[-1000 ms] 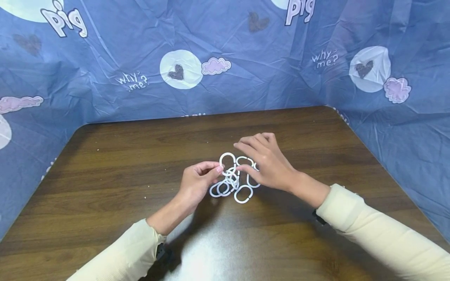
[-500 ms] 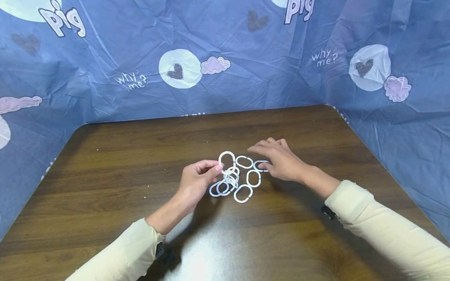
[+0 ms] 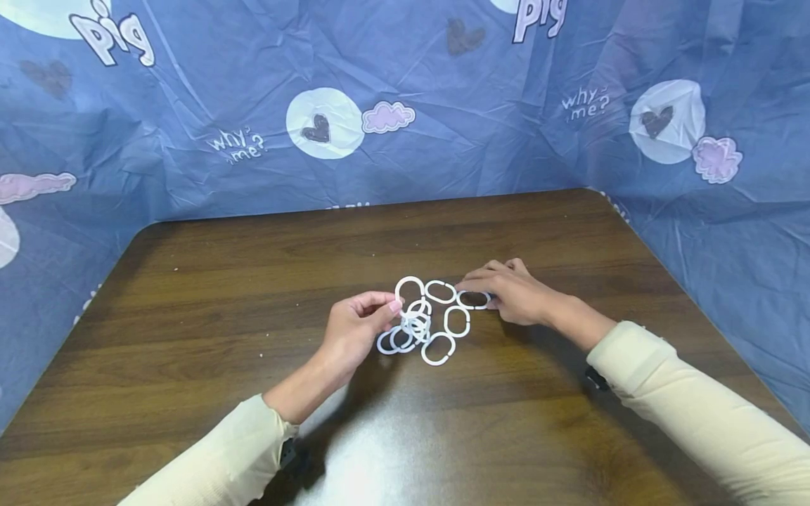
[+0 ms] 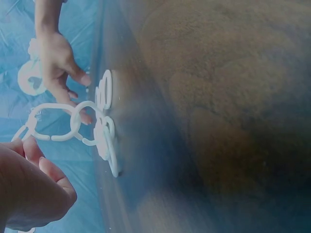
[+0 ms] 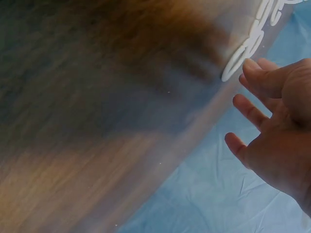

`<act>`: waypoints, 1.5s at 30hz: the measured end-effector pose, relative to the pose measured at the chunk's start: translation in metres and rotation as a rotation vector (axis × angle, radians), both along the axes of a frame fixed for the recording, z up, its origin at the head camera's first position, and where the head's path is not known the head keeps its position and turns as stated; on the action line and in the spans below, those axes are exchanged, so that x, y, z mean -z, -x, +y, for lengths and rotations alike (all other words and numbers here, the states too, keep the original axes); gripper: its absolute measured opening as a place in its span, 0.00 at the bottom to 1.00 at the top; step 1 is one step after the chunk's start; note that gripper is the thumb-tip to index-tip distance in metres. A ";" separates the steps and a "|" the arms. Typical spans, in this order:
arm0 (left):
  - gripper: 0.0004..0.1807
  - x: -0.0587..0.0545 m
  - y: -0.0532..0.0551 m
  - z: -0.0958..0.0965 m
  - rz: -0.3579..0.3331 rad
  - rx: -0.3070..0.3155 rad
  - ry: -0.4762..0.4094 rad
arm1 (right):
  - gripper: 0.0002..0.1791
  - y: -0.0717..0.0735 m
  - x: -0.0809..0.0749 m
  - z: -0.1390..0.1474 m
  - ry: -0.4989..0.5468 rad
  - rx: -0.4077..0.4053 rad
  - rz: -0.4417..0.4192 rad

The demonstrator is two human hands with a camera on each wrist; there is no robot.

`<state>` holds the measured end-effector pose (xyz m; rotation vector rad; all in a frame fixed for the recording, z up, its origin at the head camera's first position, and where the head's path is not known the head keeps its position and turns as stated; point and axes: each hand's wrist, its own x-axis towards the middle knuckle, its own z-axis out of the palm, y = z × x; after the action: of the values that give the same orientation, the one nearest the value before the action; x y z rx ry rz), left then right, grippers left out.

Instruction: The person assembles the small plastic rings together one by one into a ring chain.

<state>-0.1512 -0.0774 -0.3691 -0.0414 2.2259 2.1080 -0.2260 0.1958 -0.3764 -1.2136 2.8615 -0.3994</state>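
R hand point(image 3: 515, 292) moved right since 1 s ago, now at rightmost white ring point(image 3: 471, 308), thumb & fingers apart, contact unclear | L hand point(image 3: 356, 322) same spot, pinching raised ring point(image 3: 410, 278), linked to ring cluster point(image 3: 416, 325) below | 3 other rings point(image 3: 446, 320) btwn | all mid-tbl point(image 3: 221, 337), brown wood | blue printed cloth point(image 3: 418, 49) behind

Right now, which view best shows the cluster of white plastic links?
The head view: it shows the cluster of white plastic links from above, uncropped. The left wrist view shows many edge-on; the right wrist view crops the cluster.
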 end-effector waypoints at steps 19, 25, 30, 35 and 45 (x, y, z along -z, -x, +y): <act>0.11 0.000 -0.001 -0.001 -0.006 -0.006 0.010 | 0.31 -0.002 0.013 -0.001 -0.070 -0.023 0.108; 0.10 0.000 -0.001 0.000 -0.012 -0.009 0.017 | 0.30 -0.004 0.015 -0.001 -0.065 -0.012 0.136; 0.10 0.000 -0.001 0.000 -0.011 -0.006 0.016 | 0.29 -0.005 0.015 0.001 -0.073 -0.009 0.128; 0.10 0.001 0.000 0.000 -0.012 -0.004 0.009 | 0.29 -0.003 0.014 0.003 -0.082 -0.006 0.102; 0.10 0.001 0.000 0.000 -0.011 0.000 0.009 | 0.31 0.002 0.013 0.008 0.012 0.054 -0.071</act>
<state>-0.1508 -0.0774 -0.3706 -0.0539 2.2295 2.0922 -0.2284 0.2038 -0.3894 -1.1032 2.8408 -0.4510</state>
